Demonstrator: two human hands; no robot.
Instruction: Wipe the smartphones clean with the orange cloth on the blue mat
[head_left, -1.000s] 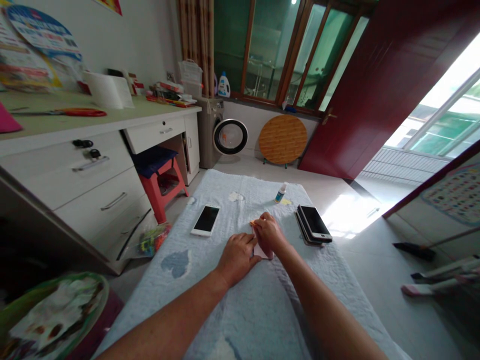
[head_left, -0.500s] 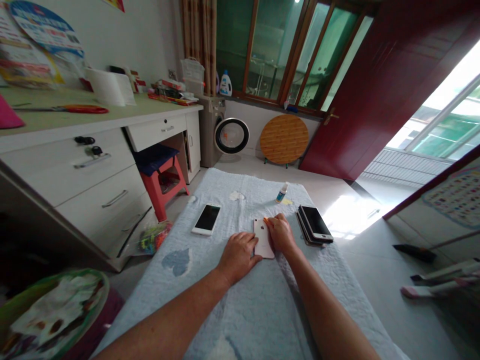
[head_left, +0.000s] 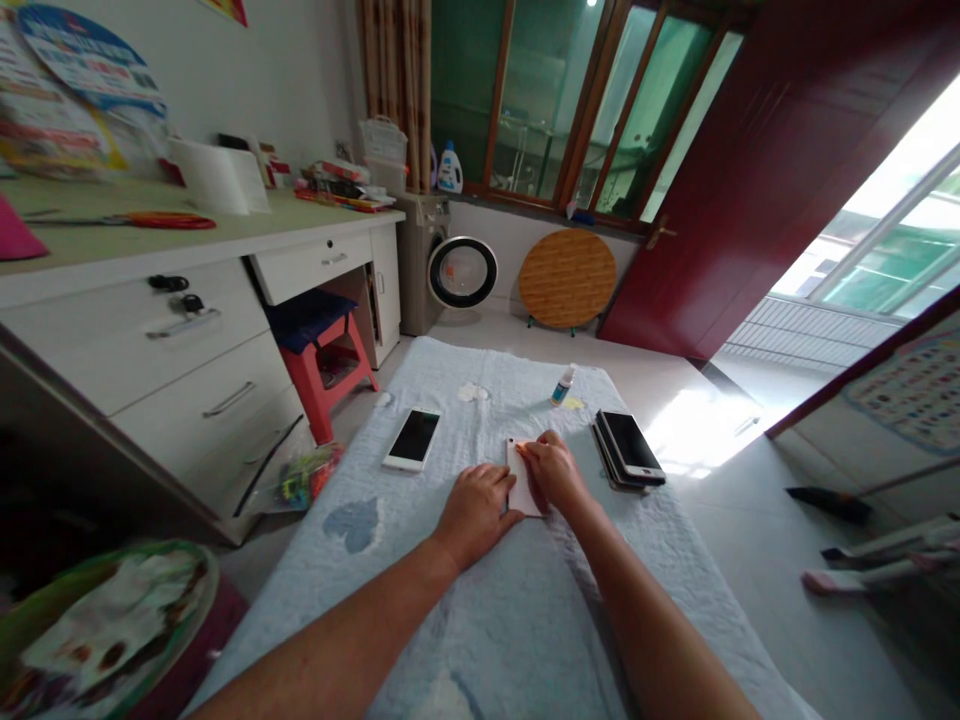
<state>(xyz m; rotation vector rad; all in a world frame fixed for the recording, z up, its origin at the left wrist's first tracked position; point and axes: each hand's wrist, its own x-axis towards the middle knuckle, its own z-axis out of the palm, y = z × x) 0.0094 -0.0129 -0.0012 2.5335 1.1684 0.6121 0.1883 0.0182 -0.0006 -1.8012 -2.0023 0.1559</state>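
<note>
A pale pink smartphone (head_left: 519, 488) lies back up on the light blue cloth. My left hand (head_left: 478, 510) grips its left and lower edge, with the thumb near the bottom corner. My right hand (head_left: 553, 470) is closed over the phone's upper right part, pinching a small orange piece (head_left: 523, 447) against the back. What kind of thing the orange piece is cannot be made out. A white phone (head_left: 414, 440) with a dark screen lies to the left. To the right is a stack of phones (head_left: 630, 448). A small spray bottle (head_left: 562, 385) stands behind them.
The light blue cloth (head_left: 360, 610) covers the low surface before me. A bin (head_left: 217, 600) stands at lower left, below a white desk (head_left: 330, 235) with drawers. Under the desk is a red stool (head_left: 322, 390). A washing machine (head_left: 424, 215) with its door open stands behind.
My right hand has shifted slightly left and inward over the phone's back with the orange piece, covering the logo. My left hand and the phone stay in place.
</note>
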